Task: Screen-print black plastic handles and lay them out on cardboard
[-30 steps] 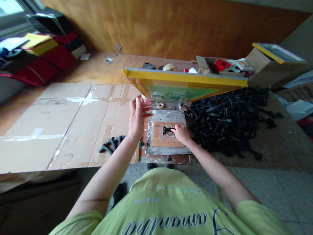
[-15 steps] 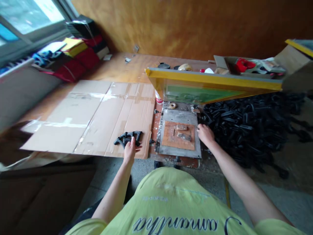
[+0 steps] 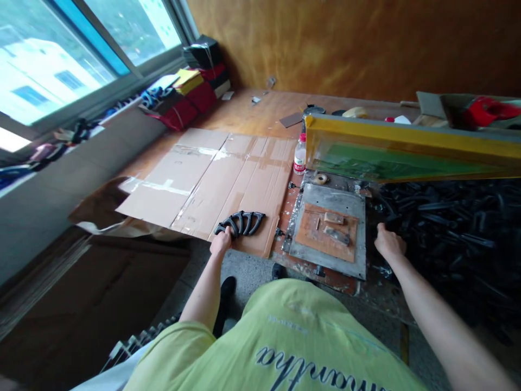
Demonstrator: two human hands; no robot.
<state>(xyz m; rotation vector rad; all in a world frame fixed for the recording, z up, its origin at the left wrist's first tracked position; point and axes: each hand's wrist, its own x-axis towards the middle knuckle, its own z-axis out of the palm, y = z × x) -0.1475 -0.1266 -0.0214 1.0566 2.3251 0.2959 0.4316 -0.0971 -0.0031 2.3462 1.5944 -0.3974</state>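
My left hand (image 3: pixel 221 243) is at the left end of a row of curved black plastic parts (image 3: pixel 247 224) on the flattened cardboard (image 3: pixel 203 184). Its fingers are closed around the end of the leftmost part. On the right, my right hand (image 3: pixel 389 243) is at the near left edge of a heap of similar black parts (image 3: pixel 443 217). Its fingers are curled, and whatever they may hold is hidden. Between the hands lies a grey metal plate (image 3: pixel 299 247) bearing a brown board (image 3: pixel 305 233) with small worn blocks (image 3: pixel 334 218) on it.
A yellow-edged screen frame (image 3: pixel 407 136) stands tilted behind the plate and over part of the heap. Beside it are a red-capped bottle (image 3: pixel 300 157) and a tape roll (image 3: pixel 321 178). Red bundles (image 3: pixel 183 108) are stacked by the window at back left.
My view has turned left. My left hand has shifted to the left end of the black parts, which now lie fanned in a row. My right hand has moved away from the plate's edge toward the heap.
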